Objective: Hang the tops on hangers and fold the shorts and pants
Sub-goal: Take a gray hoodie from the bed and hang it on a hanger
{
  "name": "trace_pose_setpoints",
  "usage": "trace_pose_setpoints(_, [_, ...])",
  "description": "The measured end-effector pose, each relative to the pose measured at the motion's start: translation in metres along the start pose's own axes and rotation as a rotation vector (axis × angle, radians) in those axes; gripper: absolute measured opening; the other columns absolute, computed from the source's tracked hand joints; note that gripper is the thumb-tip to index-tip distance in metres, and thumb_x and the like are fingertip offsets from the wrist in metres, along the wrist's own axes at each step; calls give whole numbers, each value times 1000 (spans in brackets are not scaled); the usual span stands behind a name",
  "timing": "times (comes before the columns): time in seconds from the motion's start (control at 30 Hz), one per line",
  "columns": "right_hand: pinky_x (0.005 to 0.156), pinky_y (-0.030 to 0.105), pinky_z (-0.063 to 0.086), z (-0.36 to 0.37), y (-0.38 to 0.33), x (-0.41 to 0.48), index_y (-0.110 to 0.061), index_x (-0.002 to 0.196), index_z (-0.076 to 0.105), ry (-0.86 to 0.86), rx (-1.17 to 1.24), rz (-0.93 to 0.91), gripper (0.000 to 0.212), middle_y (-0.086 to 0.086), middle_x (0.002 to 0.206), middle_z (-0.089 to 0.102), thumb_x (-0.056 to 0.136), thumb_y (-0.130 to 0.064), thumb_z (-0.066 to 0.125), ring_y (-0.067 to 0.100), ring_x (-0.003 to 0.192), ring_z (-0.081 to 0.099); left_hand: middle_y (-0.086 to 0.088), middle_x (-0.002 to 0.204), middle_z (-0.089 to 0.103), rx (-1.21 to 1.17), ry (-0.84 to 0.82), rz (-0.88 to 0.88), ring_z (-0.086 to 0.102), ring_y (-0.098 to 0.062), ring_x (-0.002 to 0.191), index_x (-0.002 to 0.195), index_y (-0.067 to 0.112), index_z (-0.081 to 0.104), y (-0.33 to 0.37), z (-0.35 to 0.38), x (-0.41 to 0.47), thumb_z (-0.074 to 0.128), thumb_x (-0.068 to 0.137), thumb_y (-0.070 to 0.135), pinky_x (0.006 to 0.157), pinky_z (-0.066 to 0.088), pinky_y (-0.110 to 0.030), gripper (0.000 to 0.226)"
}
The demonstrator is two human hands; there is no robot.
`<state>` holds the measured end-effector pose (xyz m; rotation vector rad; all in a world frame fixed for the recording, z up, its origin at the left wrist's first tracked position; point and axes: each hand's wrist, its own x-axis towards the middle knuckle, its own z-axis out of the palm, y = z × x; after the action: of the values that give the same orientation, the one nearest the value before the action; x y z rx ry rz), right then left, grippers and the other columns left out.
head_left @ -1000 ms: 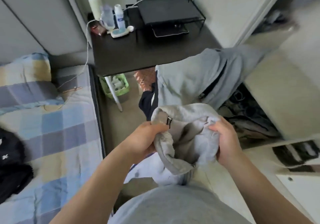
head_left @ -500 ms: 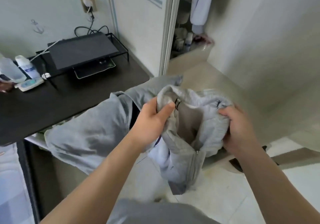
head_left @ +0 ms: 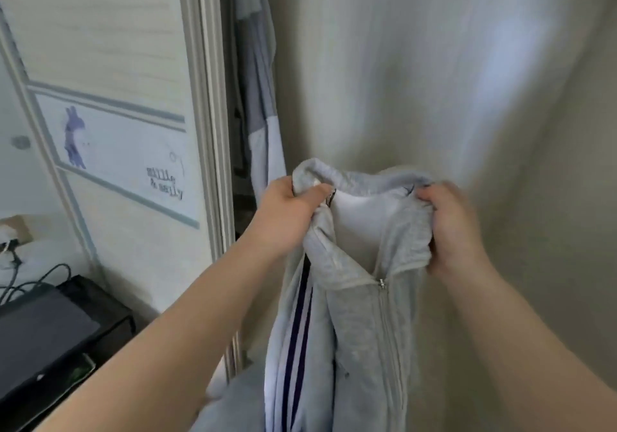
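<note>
A grey zip-up top (head_left: 364,325) was held up by its collar (head_left: 354,178), which was stretched between the two grips. The left grip (head_left: 287,214) was closed round one end of the collar, with the thumb pressed over the fabric beside a small label. The right grip (head_left: 454,231), somewhat blurred, was curled round the other end, with bunched cloth gathered under its fingers. The rest of the top was left hanging below both grips. Its zip (head_left: 381,284) was drawn up to just beneath the neck opening, and a panel of dark stripes (head_left: 293,331) was seen falling under the left grip.

No hanger was seen in either grip or elsewhere in view. This garment was therefore judged to be at an early stage: lifted and opened at the neck, but not yet put on a hanger. Beyond the left grip another garment (head_left: 260,114) was seen hanging in a gap beside a door frame (head_left: 207,131); whether it belonged to the task could not be told. No shorts or pants could be made out, so the folding could not be assessed.
</note>
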<state>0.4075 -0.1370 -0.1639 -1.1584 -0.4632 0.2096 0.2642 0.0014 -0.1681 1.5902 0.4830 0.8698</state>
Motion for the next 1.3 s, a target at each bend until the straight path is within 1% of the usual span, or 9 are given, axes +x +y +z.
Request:
trace_pose_setpoints(0.07, [47, 18, 41, 23, -22, 25, -15, 69, 49, 24, -17, -74, 24, -5, 56, 51, 87, -1, 54, 8, 51, 52, -11, 65, 59, 3, -34, 33, 60, -17, 65, 74, 6, 60, 26, -4, 39, 65, 96, 22, 65, 46, -30, 28])
trace_pose_setpoints(0.23, [50, 21, 43, 65, -90, 84, -11, 79, 57, 70, -63, -240, 11, 2, 65, 55, 87, -3, 57, 11, 57, 55, -12, 74, 49, -43, -97, 153, 49, -22, 71, 80, 9, 57, 95, -3, 113, 62, 97, 18, 68, 38, -35, 20])
trace_pose_setpoints(0.43, [57, 28, 43, 92, -181, 146, -14, 82, 53, 82, -124, -397, 10, 5, 73, 54, 85, -14, 62, 19, 67, 53, -1, 60, 65, -13, -84, 307, 65, -17, 61, 74, 12, 66, 195, 11, 177, 59, 93, 15, 63, 53, -29, 20])
trace_pose_setpoints(0.6, [45, 22, 32, 91, -260, 197, -15, 77, 43, 124, -360, -524, 20, 6, 71, 43, 83, -10, 62, 20, 60, 40, -10, 79, 69, -54, -64, 359, 68, -24, 73, 89, 10, 64, 269, 39, 219, 61, 91, 16, 76, 59, -40, 7])
trace_pose_setpoints(0.8, [60, 34, 50, 79, -342, 217, -17, 91, 47, 212, -1007, -655, 18, 12, 95, 62, 85, -17, 65, 31, 83, 62, -16, 97, 63, -62, 1, 400, 63, -28, 87, 89, 8, 57, 331, 81, 252, 59, 93, 10, 81, 56, -40, 5])
trace_pose_setpoints(0.93, [88, 41, 40, 69, -383, 207, -16, 116, 48, 539, -1706, -924, 29, 12, 120, 59, 88, -20, 55, 34, 115, 53, -20, 109, 64, -58, 44, 402, 65, -33, 96, 124, -1, 58, 359, 98, 267, 58, 93, 10, 77, 49, -35, 32])
trace_pose_setpoints(1.0, [96, 43, 35, 59, -402, 200, -17, 128, 46, 708, -1967, -808, 41, 12, 130, 53, 89, -23, 54, 34, 123, 47, -23, 116, 65, -6, 83, 414, 66, -37, 104, 121, -4, 57, 367, 103, 271, 57, 93, 9, 79, 50, -35, 31])
trace_pose_setpoints(1.13, [92, 38, 43, 34, -419, 192, -23, 130, 56, 723, -2014, -470, 43, 4, 131, 59, 87, -26, 59, 29, 123, 54, -24, 123, 63, 6, 167, 422, 63, -34, 106, 117, -4, 55, 372, 104, 274, 52, 96, 10, 82, 50, -36, 25])
trace_pose_setpoints(1.3, [87, 33, 48, 9, -406, 208, -19, 127, 63, 704, -2016, -490, 35, 0, 133, 63, 93, -20, 56, 23, 121, 62, -19, 102, 62, 19, 161, 388, 63, -35, 95, 121, -6, 57, 366, 98, 280, 54, 94, 9, 73, 45, -35, 31])
